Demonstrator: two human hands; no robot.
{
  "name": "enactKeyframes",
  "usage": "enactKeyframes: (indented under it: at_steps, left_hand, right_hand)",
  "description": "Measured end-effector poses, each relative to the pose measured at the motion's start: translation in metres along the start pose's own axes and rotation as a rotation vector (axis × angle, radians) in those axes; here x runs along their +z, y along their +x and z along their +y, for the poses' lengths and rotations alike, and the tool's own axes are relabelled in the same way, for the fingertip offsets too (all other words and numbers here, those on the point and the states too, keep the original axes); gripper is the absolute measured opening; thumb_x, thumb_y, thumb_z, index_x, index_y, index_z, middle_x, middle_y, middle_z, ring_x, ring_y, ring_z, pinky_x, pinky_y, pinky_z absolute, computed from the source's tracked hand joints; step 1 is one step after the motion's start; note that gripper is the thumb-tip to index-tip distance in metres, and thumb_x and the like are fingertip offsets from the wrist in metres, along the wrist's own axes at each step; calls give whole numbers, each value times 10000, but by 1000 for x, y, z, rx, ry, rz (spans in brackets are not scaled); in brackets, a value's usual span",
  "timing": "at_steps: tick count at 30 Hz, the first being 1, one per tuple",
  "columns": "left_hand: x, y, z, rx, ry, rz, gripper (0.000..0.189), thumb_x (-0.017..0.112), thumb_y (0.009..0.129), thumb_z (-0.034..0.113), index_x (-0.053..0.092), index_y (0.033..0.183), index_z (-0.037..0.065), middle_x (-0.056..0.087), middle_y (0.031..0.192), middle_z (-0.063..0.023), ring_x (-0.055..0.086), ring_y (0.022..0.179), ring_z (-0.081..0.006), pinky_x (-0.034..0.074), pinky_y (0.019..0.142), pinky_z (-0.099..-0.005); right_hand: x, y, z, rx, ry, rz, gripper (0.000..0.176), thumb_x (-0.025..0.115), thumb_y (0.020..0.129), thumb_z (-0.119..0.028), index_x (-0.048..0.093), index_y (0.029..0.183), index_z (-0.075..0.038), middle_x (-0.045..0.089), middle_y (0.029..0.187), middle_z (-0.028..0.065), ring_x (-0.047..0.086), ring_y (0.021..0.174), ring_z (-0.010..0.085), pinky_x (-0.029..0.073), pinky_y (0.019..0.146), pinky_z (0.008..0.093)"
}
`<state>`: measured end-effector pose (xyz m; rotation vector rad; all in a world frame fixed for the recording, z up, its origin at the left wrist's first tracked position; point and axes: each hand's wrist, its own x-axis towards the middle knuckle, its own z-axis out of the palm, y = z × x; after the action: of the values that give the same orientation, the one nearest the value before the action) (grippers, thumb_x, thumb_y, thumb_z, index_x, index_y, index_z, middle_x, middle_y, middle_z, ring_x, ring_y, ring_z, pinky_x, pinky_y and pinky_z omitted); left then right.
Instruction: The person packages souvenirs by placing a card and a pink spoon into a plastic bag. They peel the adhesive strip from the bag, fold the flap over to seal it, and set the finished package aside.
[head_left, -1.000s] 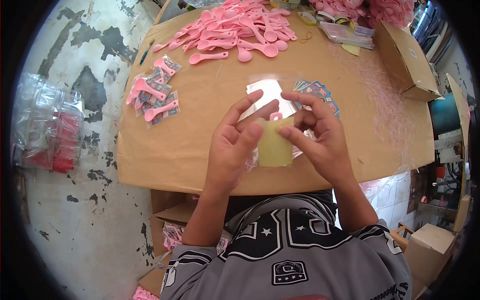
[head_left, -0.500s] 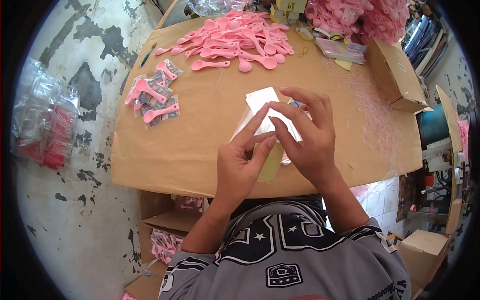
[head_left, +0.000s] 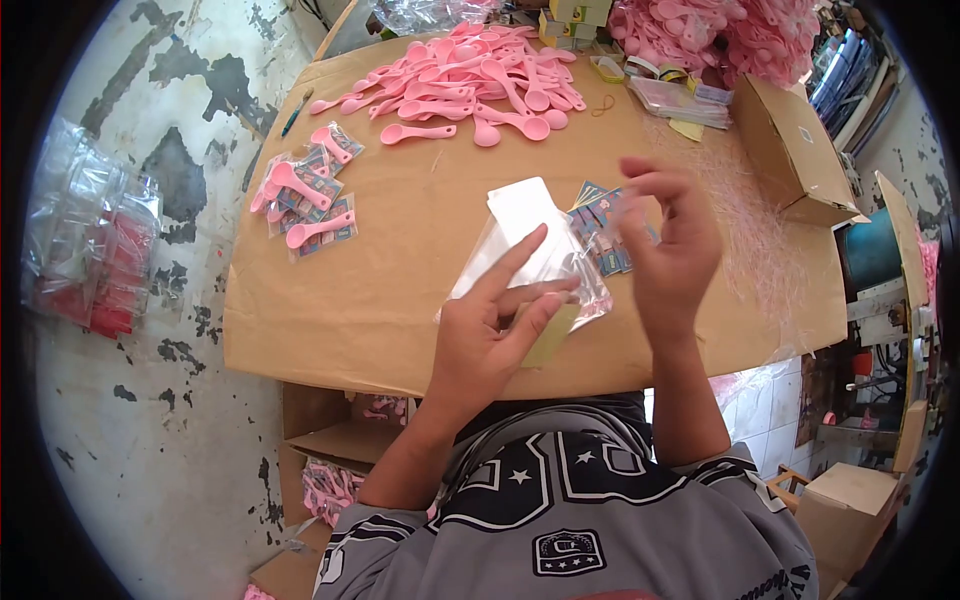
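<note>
My left hand point(head_left: 485, 325) is over a stack of clear plastic bags point(head_left: 470, 275) with a white card point(head_left: 520, 205) on it. Its index finger points out, while thumb and middle finger pinch together; what is between them, if anything, I cannot make out. A yellowish-green piece point(head_left: 548, 340) shows below that thumb. My right hand point(head_left: 675, 235) is raised to the right of the bags, its curled fingers smeared by motion. Beside it, partly hidden, lie blue printed cards point(head_left: 595, 220) fanned on the table.
Loose pink measuring spoons point(head_left: 470, 75) are heaped at the back of the paper-covered table point(head_left: 380, 320). Bagged spoons with cards point(head_left: 310, 190) lie at the left, near a pen point(head_left: 297, 112). A cardboard box point(head_left: 790, 150) and pink plastic strands point(head_left: 750, 230) occupy the right.
My right hand has come away from the left, moving right toward the printed cards, which are now more exposed. My left hand keeps its pinch over the bags.
</note>
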<state>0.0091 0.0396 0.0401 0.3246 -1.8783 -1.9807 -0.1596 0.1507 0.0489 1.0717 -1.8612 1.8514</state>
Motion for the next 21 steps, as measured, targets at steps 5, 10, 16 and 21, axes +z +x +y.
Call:
enactKeyframes:
  at_steps: [5,10,16,21]
  left_hand:
    - [-5,6,-9,7,-303,136,351,677,1040,86,595,1346,-65,730,1251,-264,730,1163,-323,558,1038,-400]
    - [-9,11,-16,92,-355,191,257,691,1033,103,647,1239,-43,660,1385,-235,698,1215,-325,573,1020,-396]
    - [-15,11,-18,90,-386,142,289,683,1036,96,642,1285,-47,670,1356,-213,704,1150,-225,586,1011,-383]
    - [-29,8,-14,-33,-352,122,303,674,1043,94,645,1303,-58,756,1186,-183,739,1063,-191,616,931,-338]
  right_hand:
    - [-34,9,8,221,637,136,140,598,950,46,651,1070,-3,683,1017,93,610,790,100,520,745,255]
    - [-34,-13,-13,463,466,-285,110,639,1004,-36,686,1100,-9,643,927,11,510,714,30,441,658,200]
    - [3,-28,-16,472,382,-546,162,721,1003,-107,728,1127,-3,707,982,7,592,788,32,471,706,210]
    - [6,-24,-8,546,459,-501,136,718,1011,-88,732,1124,-13,730,977,10,664,897,59,509,778,234]
